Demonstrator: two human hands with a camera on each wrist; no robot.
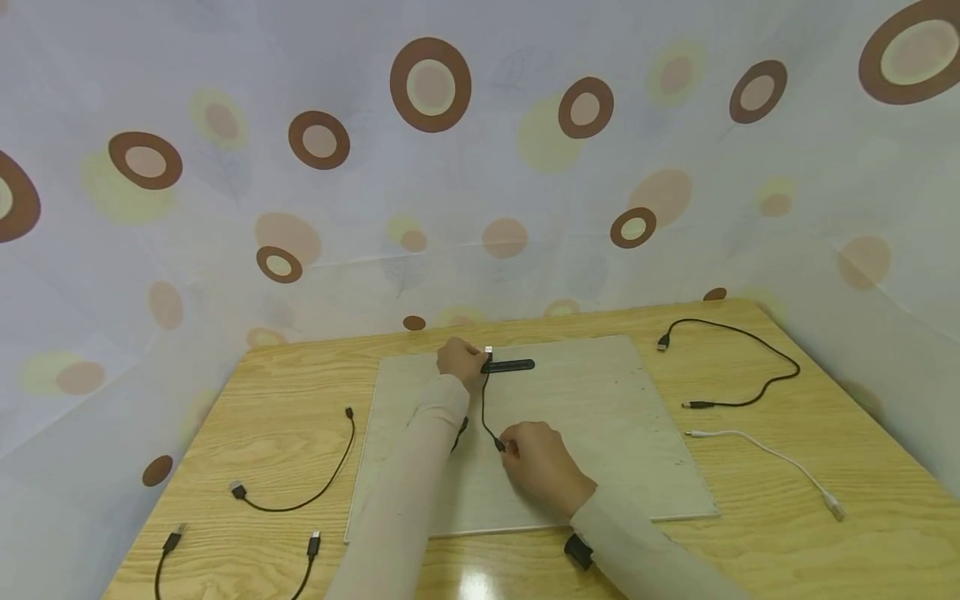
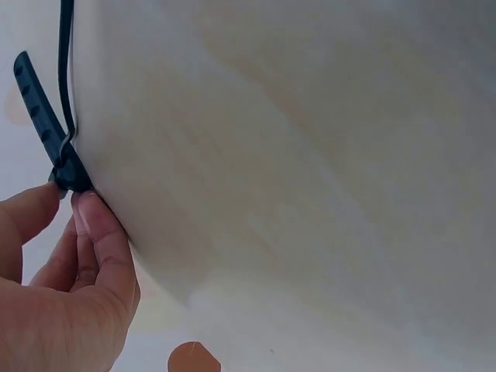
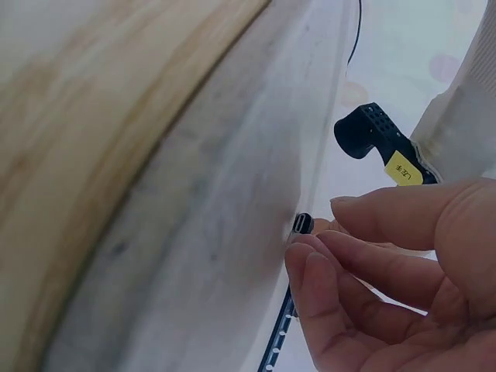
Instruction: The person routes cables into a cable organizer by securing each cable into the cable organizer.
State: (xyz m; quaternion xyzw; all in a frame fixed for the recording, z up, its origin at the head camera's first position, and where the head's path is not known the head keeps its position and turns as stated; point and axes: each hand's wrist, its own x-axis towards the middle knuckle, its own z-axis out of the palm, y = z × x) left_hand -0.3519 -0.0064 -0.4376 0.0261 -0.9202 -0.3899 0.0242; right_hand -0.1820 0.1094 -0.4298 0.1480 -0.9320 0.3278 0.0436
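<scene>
Over the pale board, my left hand pinches a black USB cable together with one end of a black notched cable strap. The cable's metal USB plug sticks up past these fingers. In the left wrist view, thumb and fingertips meet at the lower end of the strap, with the cable running up beside it. Lower on the board, my right hand holds the cable's small connector at its fingertips. The right wrist view shows this connector by the fingertips, partly hidden.
Several cables lie around the board on the wooden table. At left is a short black cable, with more black plugs at the front. On the right lie a black cable and a white cable. Patterned cloth hangs behind.
</scene>
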